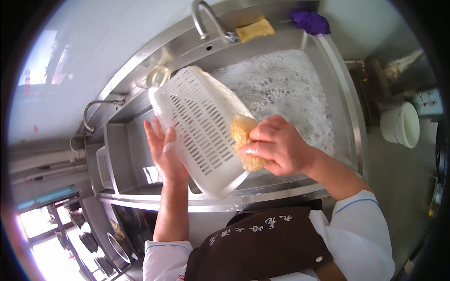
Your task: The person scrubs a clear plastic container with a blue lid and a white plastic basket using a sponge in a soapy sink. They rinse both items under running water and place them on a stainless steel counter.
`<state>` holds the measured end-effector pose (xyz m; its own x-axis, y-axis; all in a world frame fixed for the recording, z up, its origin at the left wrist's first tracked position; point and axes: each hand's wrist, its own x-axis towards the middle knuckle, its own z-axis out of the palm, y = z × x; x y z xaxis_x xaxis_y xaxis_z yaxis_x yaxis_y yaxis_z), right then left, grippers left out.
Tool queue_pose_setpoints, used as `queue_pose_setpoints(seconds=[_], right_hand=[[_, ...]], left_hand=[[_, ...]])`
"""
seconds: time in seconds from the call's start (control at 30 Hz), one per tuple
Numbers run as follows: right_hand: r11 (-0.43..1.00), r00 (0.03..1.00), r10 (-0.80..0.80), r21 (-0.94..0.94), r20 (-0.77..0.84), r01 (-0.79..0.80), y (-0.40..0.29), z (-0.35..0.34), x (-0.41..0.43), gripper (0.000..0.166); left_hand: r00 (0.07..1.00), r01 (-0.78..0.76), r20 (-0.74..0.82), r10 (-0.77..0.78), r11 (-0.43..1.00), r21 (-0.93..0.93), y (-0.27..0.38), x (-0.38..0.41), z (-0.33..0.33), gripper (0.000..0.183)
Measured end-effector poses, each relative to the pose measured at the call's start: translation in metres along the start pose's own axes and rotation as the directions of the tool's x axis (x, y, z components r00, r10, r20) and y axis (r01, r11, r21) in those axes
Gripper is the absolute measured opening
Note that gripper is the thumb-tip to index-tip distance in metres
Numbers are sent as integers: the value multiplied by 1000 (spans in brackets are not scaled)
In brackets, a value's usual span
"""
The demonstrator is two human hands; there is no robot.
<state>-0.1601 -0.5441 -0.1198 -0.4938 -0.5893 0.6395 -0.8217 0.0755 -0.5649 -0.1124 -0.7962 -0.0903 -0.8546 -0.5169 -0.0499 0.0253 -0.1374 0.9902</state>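
Observation:
A white slotted plastic basket (200, 130) is tilted across the sink's divider, its slotted face turned up toward me. My right hand (281, 147) grips a yellowish mesh scrubbing pad (246, 144) and presses it against the basket's right side. At the basket's left rim is my left hand (168, 154), fingers spread and extended. Its palm side is against or very near the rim; exact contact is unclear. Foamy water (274, 87) fills much of the stainless steel sink basin (337, 102) behind and right of the basket.
A faucet (211, 21), a yellow sponge cloth (255, 30) and a purple cloth (311, 23) are along the back ledge. A clear glass container (158, 76) stands near the basket. Another faucet (102, 102) is farther left. A white bucket (399, 124) is at right.

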Motion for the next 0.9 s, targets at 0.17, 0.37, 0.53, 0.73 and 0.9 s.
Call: queue_pose_setpoints(seconds=[0.17, 0.37, 0.53, 0.73, 0.9], right_hand=[[986, 957, -168, 31, 238, 166, -16, 10, 29, 22], [858, 840, -389, -183, 379, 480, -1, 37, 85, 15], [917, 934, -216, -269, 283, 294, 81, 51, 148, 17], [769, 684, 638, -234, 355, -595, 219, 10, 75, 20], [545, 657, 707, -391, -260, -741, 270, 8, -154, 29]], left_hand=[[951, 249, 210, -228, 965, -80, 0, -2, -13, 46], [922, 268, 281, -268, 963, 39, 7, 3, -15, 47], [850, 281, 427, -310, 951, 131, 4, 10, -22, 54], [772, 241, 497, -396, 906, 347, 13, 33, -37, 52], [860, 173, 334, -386, 836, 521, 2, 75, -70, 38]])
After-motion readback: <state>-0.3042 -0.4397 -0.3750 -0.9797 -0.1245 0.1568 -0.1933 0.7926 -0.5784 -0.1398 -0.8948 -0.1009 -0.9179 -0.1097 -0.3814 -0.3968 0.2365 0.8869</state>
